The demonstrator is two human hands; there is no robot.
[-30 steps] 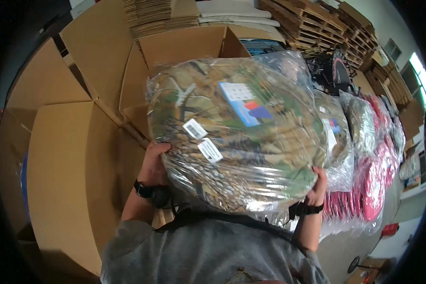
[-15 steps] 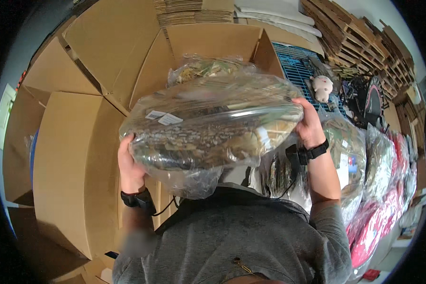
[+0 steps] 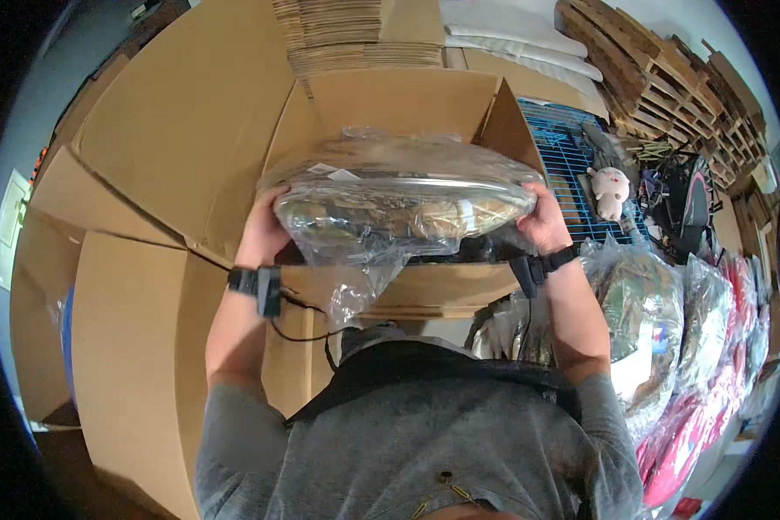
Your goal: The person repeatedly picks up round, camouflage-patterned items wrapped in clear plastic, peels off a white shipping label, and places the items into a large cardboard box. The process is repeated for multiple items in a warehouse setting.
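A bulky camouflage-patterned bundle in a clear plastic bag (image 3: 399, 212) is held level between my two hands. My left hand (image 3: 265, 227) grips its left end, and my right hand (image 3: 546, 221) clasps its right end. Beneath and around it is an open cardboard box (image 3: 407, 97), with the bundle at the box's mouth, above the near wall. A loose flap of the bag hangs over that wall. What lies inside the box is mostly hidden behind the bundle.
Tall cardboard flaps (image 3: 130, 347) stand at my left. On the right are a blue wire rack (image 3: 559, 143), a white plush toy (image 3: 609, 192) and several bagged bundles (image 3: 637, 303), camouflage and pink. Wooden pallets (image 3: 659, 78) and flattened cardboard (image 3: 338, 30) are stacked at the back.
My hands have moved the bagged bundle away from my body and down into the box's mouth. The box's near wall now shows below it.
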